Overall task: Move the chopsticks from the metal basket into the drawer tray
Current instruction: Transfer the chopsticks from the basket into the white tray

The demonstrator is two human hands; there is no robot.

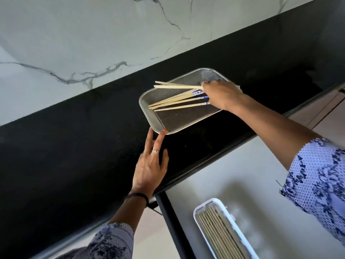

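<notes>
Transfer under way. The right hand (222,96) reaches into the basket (173,120) on the black table (74,146), its grip closed round two chopsticks (177,86) lifted clear of the mesh; four more chopsticks (179,101) lie beside it on the basket floor, patterned ends near the hand, making six in the basket. The left hand (149,165) is released, fingers straight, fingertips touching the basket's near corner. Below, the open drawer (242,165) holds one white tray (197,214) already stocked with chopsticks, too closely packed to count. Judged remaining: all six in the basket
</notes>
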